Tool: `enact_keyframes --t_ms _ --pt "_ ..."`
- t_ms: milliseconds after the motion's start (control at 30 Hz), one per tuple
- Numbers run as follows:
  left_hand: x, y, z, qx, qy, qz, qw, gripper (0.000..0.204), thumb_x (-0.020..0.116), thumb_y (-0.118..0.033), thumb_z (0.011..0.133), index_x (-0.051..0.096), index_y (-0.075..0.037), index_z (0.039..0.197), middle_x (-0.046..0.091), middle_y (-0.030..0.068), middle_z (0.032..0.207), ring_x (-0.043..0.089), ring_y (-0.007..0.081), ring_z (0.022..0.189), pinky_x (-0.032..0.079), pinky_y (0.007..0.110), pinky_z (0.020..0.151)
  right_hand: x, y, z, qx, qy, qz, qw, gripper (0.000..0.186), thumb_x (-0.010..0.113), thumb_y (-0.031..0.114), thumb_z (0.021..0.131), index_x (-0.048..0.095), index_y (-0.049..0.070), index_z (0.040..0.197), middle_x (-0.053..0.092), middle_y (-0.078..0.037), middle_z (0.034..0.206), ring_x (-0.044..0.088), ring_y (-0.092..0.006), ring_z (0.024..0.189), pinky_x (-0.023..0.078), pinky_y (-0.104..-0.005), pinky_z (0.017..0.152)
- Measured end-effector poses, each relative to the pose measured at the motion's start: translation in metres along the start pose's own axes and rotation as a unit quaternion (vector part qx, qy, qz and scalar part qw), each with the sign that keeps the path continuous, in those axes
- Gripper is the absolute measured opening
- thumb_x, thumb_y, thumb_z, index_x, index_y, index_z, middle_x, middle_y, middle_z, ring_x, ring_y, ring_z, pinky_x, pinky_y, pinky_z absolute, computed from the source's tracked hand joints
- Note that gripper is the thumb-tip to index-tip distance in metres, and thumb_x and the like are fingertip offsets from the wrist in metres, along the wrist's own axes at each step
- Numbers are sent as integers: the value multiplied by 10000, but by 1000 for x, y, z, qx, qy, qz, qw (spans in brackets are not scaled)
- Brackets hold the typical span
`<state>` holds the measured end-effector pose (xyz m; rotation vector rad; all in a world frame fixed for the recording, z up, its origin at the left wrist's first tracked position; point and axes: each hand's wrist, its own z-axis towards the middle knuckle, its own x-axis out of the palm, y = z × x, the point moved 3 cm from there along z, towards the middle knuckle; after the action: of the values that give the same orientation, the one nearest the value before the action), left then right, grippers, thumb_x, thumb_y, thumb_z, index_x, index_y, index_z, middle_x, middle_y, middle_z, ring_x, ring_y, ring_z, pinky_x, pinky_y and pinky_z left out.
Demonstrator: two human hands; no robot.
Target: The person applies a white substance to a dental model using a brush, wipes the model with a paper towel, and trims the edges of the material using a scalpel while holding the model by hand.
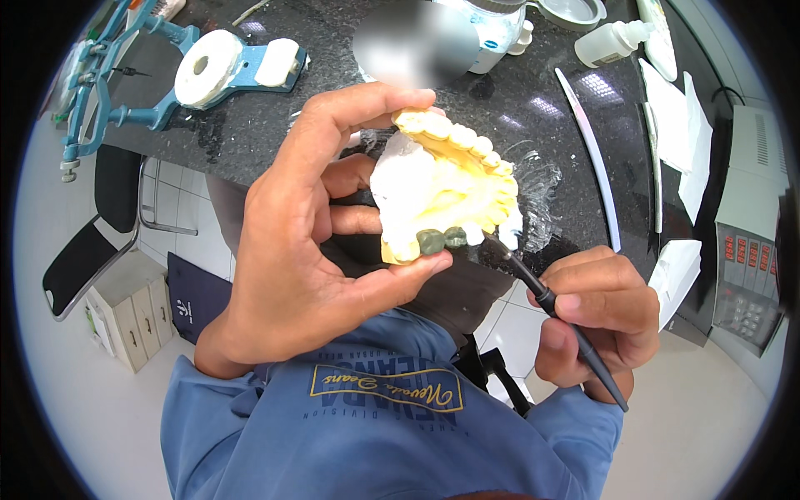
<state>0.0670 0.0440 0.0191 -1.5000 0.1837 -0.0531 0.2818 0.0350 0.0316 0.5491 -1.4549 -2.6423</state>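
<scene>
My left hand (292, 200) grips a yellow and white plaster dental model (454, 187), fingers at its far and left sides, thumb along the near edge. Dark green wax teeth (442, 240) sit on the near side of its arch, beside whitish teeth. In my right hand (596, 312) is a slim black wax-carving tool (533, 283), pinched between thumb and fingers. Its tip lies at the model's near right teeth; whether it touches them I cannot tell. The palm side of my right hand is hidden.
A blue dental articulator (179, 71) stands at the far left of the dark speckled bench (333, 62). Farther back are a white plastic bottle (612, 43) and a round clear lid (571, 10). A curved pale strip (593, 158) and papers (687, 142) lie right, near a device with red displays (750, 250).
</scene>
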Motion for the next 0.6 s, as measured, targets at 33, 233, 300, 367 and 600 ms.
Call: enact_keyframes --t_ms 33,233,300,367,600 --pt "0 0 0 2 -1 -7 1000 831 768 78 648 368 14 1374 483 205 1368 587 253 1189 561 322 931 0 0 0 -1 3 -3 1000 262 758 -59 647 643 -5 876 663 -136 778 669 -215 614 551 -287 560" --pt "0 -1 0 -1 -1 -9 1000 821 760 85 653 369 15 1371 487 205 1363 588 250 1186 567 317 925 0 1 1 8 -7 7 1000 255 761 -55 643 650 0 867 665 -133 775 672 -217 621 551 -285 553" --pt "0 -1 0 0 2 6 1000 818 758 85 654 370 16 1371 488 206 1362 588 250 1187 567 316 925 0 1 1 7 -7 9 1000 261 762 -52 640 653 2 871 666 -130 771 673 -219 625 551 -286 550" --pt "-1 -1 1 1 3 9 1000 816 758 84 655 370 16 1370 488 207 1363 588 251 1187 567 316 924 1 1 1 6 -5 5 1000 262 761 -51 639 654 3 873 665 -128 767 674 -220 624 551 -288 550" --pt "0 -1 0 1 -1 4 1000 813 762 77 659 371 17 1370 488 208 1366 592 253 1182 569 315 922 2 1 2 8 -4 -2 1000 264 757 -54 642 653 5 877 664 -126 766 675 -220 617 555 -294 552"
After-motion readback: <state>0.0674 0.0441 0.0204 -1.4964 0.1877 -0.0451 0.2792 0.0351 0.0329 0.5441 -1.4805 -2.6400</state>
